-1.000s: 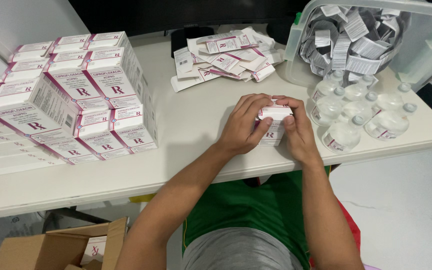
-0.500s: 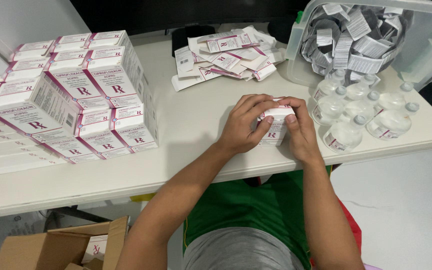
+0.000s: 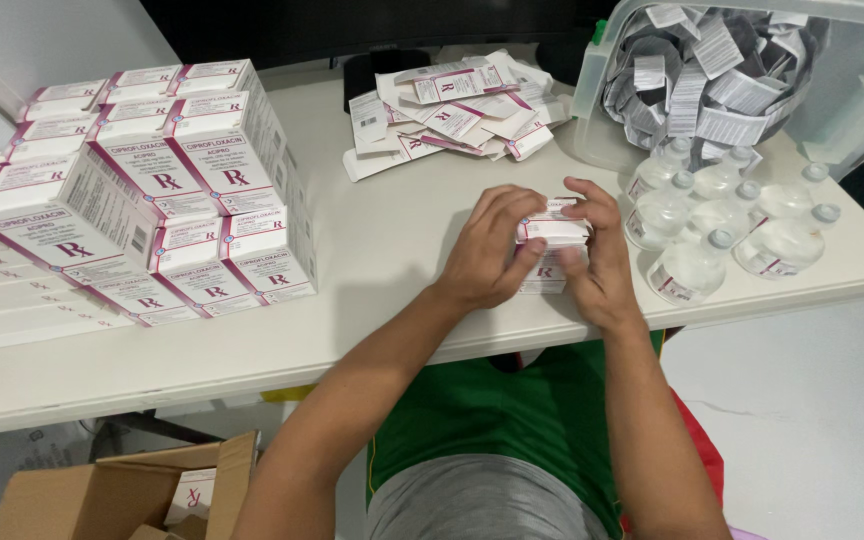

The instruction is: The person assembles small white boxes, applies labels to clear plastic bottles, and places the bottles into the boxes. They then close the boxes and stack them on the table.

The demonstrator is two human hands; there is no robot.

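Observation:
Both my hands grip one small white carton (image 3: 552, 238) with magenta stripes, resting on the white table (image 3: 392, 250) near its front edge. My left hand (image 3: 487, 250) wraps its left side, fingers over the top. My right hand (image 3: 597, 262) covers its right side, thumb and fingertips pressing at the top flap. Most of the carton is hidden by my fingers.
Stacks of matching cartons (image 3: 152, 190) fill the table's left. Flat unfolded cartons (image 3: 452, 110) lie at the back. Several clear capped bottles (image 3: 722, 215) stand right of my hands, by a clear bin of folded leaflets (image 3: 712, 70). An open cardboard box (image 3: 122, 495) sits on the floor.
My hands stay on the carton in the same spot; the fingers shift only slightly over its top.

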